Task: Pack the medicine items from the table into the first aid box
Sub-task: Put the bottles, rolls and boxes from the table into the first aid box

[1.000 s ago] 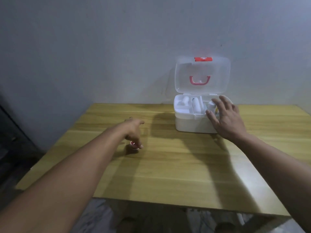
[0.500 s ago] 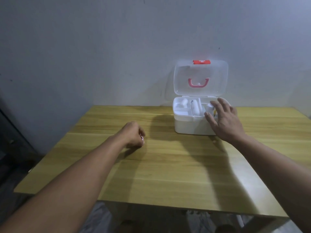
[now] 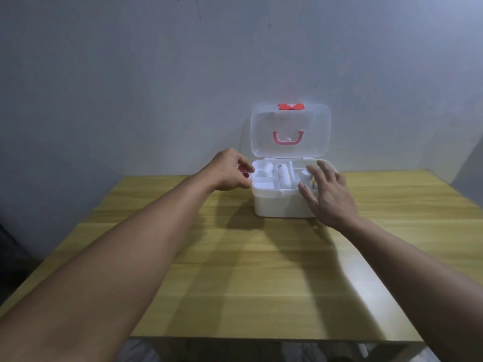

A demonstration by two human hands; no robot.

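Observation:
A white first aid box [image 3: 277,205] stands at the far middle of the wooden table, its clear lid [image 3: 290,131] up against the wall. Its tray holds several white items, among them a roll [image 3: 283,176] in the middle slot. My left hand [image 3: 230,173] hovers at the box's left rim, fingers pinched on a small red and white item [image 3: 244,172], mostly hidden. My right hand [image 3: 326,192] rests with spread fingers on the box's right front corner, over a white bottle [image 3: 304,176].
The wooden table [image 3: 261,270] runs from the wall to a near edge low in view. A grey wall rises right behind the box. Dark floor lies past the table's left edge.
My left hand closed on the small red item on the table, lifted it and carried it right to the box's left rim. The right hand stayed on the box.

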